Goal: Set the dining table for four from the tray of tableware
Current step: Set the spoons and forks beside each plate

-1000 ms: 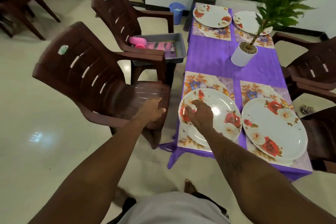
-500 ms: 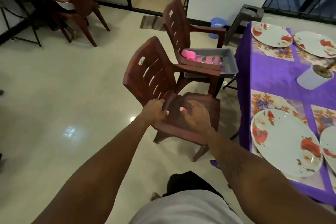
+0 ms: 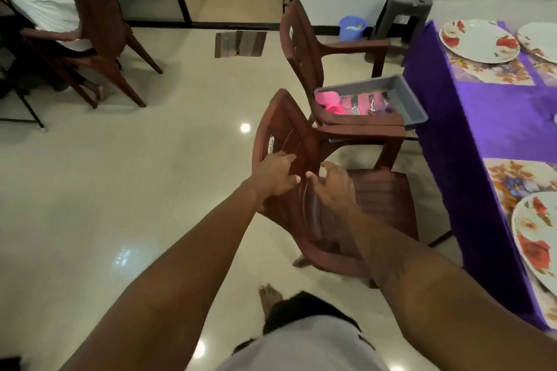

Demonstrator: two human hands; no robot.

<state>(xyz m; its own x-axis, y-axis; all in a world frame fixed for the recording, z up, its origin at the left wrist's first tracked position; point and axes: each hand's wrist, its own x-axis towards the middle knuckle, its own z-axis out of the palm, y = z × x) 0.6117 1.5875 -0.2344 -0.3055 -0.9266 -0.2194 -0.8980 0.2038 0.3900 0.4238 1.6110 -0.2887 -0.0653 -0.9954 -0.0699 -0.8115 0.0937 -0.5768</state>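
hazard: knocking tray (image 3: 411, 102) of tableware off far chair (image 3: 297, 39), just behind, through careless swing of near chair (image 3: 382, 199). left hand (image 3: 275, 176) grip clamped on backrest; right hand (image 3: 334, 185) fingers curled there, hold unclear. plates (image 3: 479, 39) already on counter (image 3: 482, 129).

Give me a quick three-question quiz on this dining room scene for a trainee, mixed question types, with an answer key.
1. True or false: the grey plastic tray of tableware rests on the cloth-covered dining table.
2. What does the left hand grip? A: a floral plate. B: the backrest of the near brown plastic chair. C: a pink cup.
3. Fill in: the table's cloth is ___.
Key: 1 false, the tray stands beside the table; 2 B; 3 purple.
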